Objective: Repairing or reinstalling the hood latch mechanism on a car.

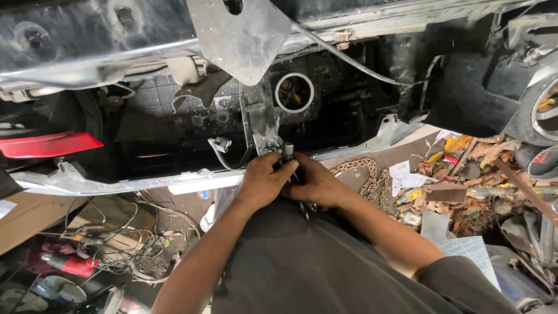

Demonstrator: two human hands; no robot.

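Work item: a small dark metal tool or fastener piece (289, 152), upright, its grey tip showing just above your fingers; the lower part is hidden in the grip.
Location: at the foot of the vertical grey metal bracket (260, 125), just above the silver lower edge strip of the car body (116, 185).
Long axis: roughly vertical, in line with the bracket above it.
Direction from hands: directly ahead and slightly up, between the two hands.
Left hand (263, 179): fingers curled closed around the left side of the piece; touching the right hand.
Right hand (317, 183): fingers curled around the right side and lower part; whether it grips a second part you cannot tell.
Nearer hand: both equally near; the left thumb sits closest to the visible tip.
Surroundings: a grey-white ring opening (294, 92) above and to the right; a rusty chain (363, 177) on the floor just beside your right wrist; a red lamp lens (49, 143) well apart to the left; tangled wires (131, 241) lower left.
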